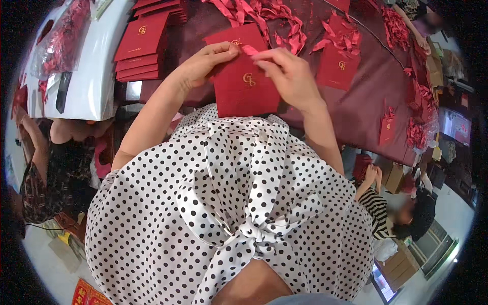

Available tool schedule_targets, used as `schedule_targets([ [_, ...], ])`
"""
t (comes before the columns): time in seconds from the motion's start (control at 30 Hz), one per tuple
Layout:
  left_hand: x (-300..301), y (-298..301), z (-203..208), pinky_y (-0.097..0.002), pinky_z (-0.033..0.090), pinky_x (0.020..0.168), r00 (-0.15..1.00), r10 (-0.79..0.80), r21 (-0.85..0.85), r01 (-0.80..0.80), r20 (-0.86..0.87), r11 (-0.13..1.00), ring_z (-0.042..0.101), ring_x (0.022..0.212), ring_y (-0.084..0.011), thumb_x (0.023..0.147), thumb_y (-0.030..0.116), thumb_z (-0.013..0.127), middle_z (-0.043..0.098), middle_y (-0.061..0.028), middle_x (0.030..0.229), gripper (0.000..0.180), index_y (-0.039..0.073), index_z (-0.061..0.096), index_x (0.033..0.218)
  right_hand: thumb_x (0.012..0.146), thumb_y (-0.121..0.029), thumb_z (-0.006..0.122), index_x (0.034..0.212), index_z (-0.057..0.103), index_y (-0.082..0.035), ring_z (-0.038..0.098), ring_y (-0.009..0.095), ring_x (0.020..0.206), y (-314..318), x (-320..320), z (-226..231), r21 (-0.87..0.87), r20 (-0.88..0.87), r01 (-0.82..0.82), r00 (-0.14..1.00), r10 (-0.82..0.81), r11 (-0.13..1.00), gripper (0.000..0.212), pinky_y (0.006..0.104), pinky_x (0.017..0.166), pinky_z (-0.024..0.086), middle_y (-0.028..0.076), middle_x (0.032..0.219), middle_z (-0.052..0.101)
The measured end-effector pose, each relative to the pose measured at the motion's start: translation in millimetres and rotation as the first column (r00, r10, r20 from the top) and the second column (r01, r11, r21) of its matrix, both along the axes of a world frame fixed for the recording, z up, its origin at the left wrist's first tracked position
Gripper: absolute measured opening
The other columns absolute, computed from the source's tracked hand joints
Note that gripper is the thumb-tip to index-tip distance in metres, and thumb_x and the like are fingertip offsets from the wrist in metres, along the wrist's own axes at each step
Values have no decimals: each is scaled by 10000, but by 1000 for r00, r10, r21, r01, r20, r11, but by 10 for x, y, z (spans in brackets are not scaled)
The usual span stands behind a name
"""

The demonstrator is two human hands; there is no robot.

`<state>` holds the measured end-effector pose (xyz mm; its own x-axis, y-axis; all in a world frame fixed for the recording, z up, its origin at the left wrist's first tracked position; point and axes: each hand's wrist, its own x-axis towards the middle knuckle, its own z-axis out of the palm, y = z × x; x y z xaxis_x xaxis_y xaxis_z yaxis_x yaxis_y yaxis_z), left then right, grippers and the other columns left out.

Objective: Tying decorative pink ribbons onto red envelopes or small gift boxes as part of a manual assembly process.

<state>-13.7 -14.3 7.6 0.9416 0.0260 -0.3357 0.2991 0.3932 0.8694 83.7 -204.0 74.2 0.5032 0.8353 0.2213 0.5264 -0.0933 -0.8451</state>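
Note:
A flat red paper bag [246, 99] with a gold emblem lies at the near edge of the table, in front of my body. Another red bag [241, 33] shows just behind it. My left hand [216, 58] is closed at the upper left of the front bag, thumb and fingertips pinched at its top edge. From the right, my right hand [290, 76] pinches a red ribbon [250, 50] at the same top edge. Exactly how the ribbon passes through the bag is hidden by my fingers.
Stacked red bags [140, 46] stand to the left, beside a white-covered table [96, 61] bearing a plastic bag of ribbons [63, 40]. Loose ribbons [290, 25] lie at the back. Ribboned bags [338, 66] rest on the dark red tablecloth [373, 112] at right. Other people sit on both sides.

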Motion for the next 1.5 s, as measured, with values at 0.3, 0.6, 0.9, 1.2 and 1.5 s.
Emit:
schedule_targets([
  [0.3,-49,31,-97,-232,434,829,999,-13,-169,4,-51,986,565,938,-83,876,240,549,611,-25,1034,305,45,560,1111,862,-87,575,940,552,-5,567,83,698,172,-52,-336,17,-506,-1,862,9,1000,116,191,631,453,32,786,607],
  [0.6,-42,-65,-118,-227,490,745,997,64,-396,-73,-36,915,604,848,-82,869,195,566,634,-28,970,225,39,600,1028,843,-43,591,950,564,-6,528,40,779,127,-92,-446,-42,-479,20,877,-38,999,117,181,700,445,3,864,584],
  [0.9,-64,-116,-13,-242,492,728,991,75,-255,-100,-107,962,601,820,-93,879,207,545,629,-30,942,205,55,597,1008,795,-72,636,865,617,-9,535,39,642,172,-218,-400,-75,-381,88,918,-110,993,96,187,585,441,9,771,614],
  [1.2,39,-280,233,-212,415,816,973,207,217,-224,98,950,518,955,-74,901,229,516,588,-19,1044,253,25,583,1033,753,-122,657,827,633,-24,592,119,584,218,-156,-370,-92,56,196,980,-191,976,125,259,534,462,80,743,654],
  [1.5,-9,-121,-100,-248,377,738,939,117,516,-279,323,810,450,808,-126,875,108,518,456,-29,818,120,2,495,823,743,-83,468,833,514,19,552,308,802,296,-384,-325,-197,409,141,911,-49,970,144,375,732,462,162,842,544],
])
